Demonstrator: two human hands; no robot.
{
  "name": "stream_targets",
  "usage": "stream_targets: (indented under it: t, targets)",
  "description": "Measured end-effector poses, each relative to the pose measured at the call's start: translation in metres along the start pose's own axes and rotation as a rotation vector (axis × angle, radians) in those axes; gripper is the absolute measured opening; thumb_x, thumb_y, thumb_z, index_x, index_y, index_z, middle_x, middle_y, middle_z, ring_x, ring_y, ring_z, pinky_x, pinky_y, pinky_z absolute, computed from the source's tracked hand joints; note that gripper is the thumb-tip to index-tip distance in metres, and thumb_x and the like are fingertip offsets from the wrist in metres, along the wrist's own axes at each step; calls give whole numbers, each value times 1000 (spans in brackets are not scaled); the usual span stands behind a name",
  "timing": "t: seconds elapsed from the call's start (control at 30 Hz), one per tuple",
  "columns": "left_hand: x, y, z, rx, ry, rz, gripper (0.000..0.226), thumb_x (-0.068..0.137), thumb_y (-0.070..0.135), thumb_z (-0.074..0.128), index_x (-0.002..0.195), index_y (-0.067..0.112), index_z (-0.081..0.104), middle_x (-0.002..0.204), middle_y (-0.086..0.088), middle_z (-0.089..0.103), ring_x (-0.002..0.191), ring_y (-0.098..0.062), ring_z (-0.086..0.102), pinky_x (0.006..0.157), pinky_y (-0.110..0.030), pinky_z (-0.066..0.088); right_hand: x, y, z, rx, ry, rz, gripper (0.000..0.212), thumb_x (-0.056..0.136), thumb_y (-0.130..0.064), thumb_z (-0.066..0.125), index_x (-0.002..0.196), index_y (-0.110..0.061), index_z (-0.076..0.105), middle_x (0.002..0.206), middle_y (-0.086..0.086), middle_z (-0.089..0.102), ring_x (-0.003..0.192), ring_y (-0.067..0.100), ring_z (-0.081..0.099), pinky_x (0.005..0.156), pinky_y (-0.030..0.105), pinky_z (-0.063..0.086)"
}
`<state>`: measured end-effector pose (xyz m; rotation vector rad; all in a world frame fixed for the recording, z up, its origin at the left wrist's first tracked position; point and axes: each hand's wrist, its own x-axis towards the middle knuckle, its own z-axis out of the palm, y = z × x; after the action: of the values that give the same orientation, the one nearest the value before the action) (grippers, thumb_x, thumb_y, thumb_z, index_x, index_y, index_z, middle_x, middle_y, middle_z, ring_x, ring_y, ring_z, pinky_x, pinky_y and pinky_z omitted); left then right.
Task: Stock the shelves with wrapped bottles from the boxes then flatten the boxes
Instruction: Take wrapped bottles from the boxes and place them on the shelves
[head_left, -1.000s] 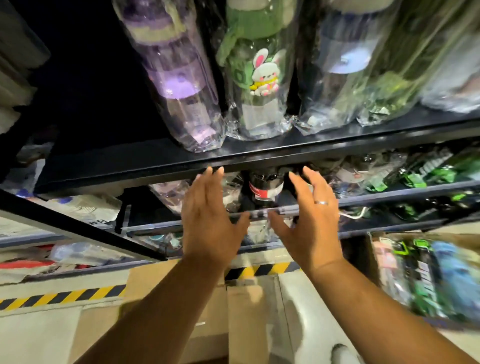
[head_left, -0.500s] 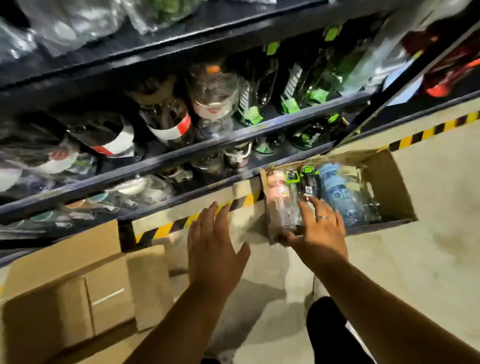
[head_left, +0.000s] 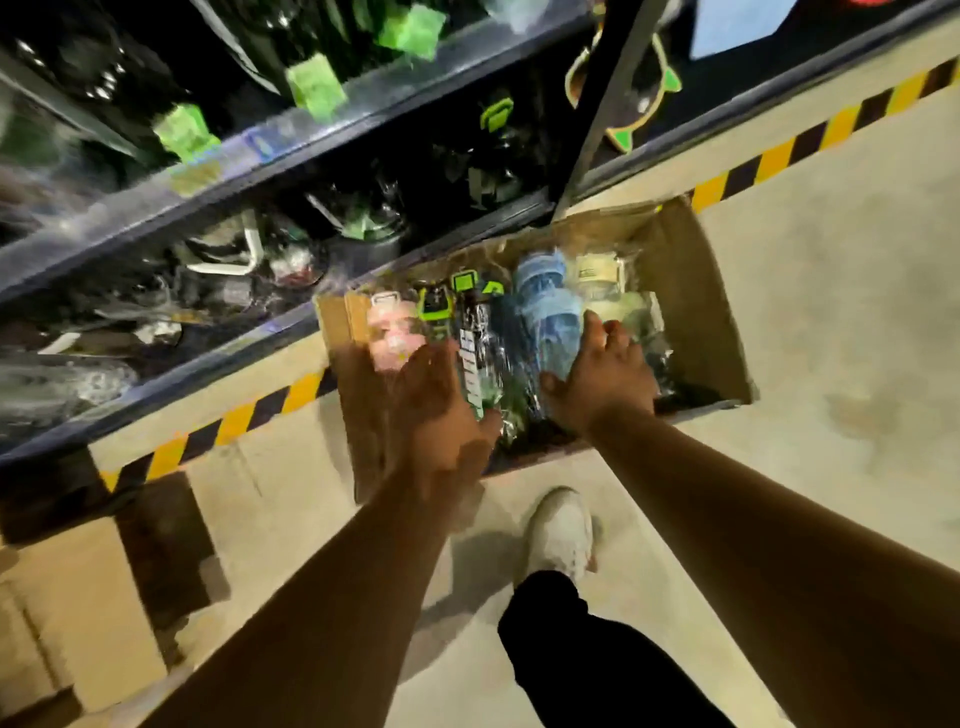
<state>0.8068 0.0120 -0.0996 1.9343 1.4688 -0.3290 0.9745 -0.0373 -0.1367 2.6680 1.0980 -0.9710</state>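
Mid-task, I'd say. The open brown cardboard box (head_left: 719, 317) is sitting on the floor, holding a row of plastic-wrapped bottles. The pink bottle (head_left: 395, 332) is lying just beyond the fingertips of the left hand (head_left: 436, 400), and the blue bottle (head_left: 545, 306) between thumb and fingers of the right hand (head_left: 602, 379). Left fingers are hovering straight and together, holding nothing. Right fingers are lying spread on the wrap; can't tell if clamping. The dark metal shelves (head_left: 291, 150) beyond the fingertips are looking well stocked. The second cardboard box (head_left: 78, 597), left of the left forearm, is looking unflattened. Unloading and flattening remain.
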Motion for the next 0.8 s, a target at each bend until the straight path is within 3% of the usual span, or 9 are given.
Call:
stream_targets:
  t: [0.07,0.13,0.2,0.27,0.37,0.5,0.6,0.7,0.8]
  targets:
    - [13,-16,31,-42,28,-1,86,78,65,58,151,38,24,153,-6,38,138,-34,39,115,-46,31,25,3,18,5,-51,42,95,90,-58,53,156,-12,2,158,21,16,142,41,22,111,47,30]
    - [24,-29,50,-59,43,-77,89,69,63,64,145,24,37,139,-12,50,129,-35,47,107,-51,40,45,5,37,42,-102,76,99,90,-57,55,156,-10,-2,158,21,13,143,42,20,110,50,32]
    - [27,-18,45,-31,54,-86,85,77,42,77,146,12,38,146,-13,45,134,-34,42,110,-47,38,59,8,53,53,-125,104,103,88,-56,60,155,-10,-4,158,20,14,141,41,22,108,52,34]
    - [30,-18,46,-11,76,-61,86,81,34,78,151,13,32,152,-12,40,138,-32,38,113,-46,36,64,7,62,31,-117,108,108,86,-54,65,155,-9,-4,157,20,16,140,40,24,106,50,37]
    - [33,-23,55,-32,44,-54,84,84,35,75,151,14,30,152,-13,38,139,-32,37,113,-44,35,65,6,61,84,-89,106,110,81,-44,74,155,-8,1,156,21,21,139,41,27,105,48,39]
    - [29,-19,46,-96,59,-52,76,86,34,73,149,15,35,148,-12,41,135,-30,40,111,-43,37,56,13,51,284,-50,106,102,72,-44,81,148,-11,20,137,19,41,125,39,44,103,46,42]
    - [26,-10,34,-170,78,-69,60,94,43,61,145,18,42,146,-9,46,130,-27,46,102,-31,36,29,13,42,443,-48,93,98,70,-43,80,146,-16,25,134,14,42,122,34,47,103,45,43]
    - [26,-2,19,-469,20,-212,49,98,52,51,137,24,48,134,0,55,108,-12,55,87,-20,35,-11,4,39,662,-5,24,99,60,-46,77,144,-26,29,129,4,47,118,26,52,99,48,49]
    - [24,2,-2,-769,-58,-258,67,92,61,48,141,14,46,127,1,58,116,-14,56,97,-28,44,-43,-14,43,817,-71,-121,96,61,-53,82,142,-35,33,130,-3,48,120,20,54,99,46,49]
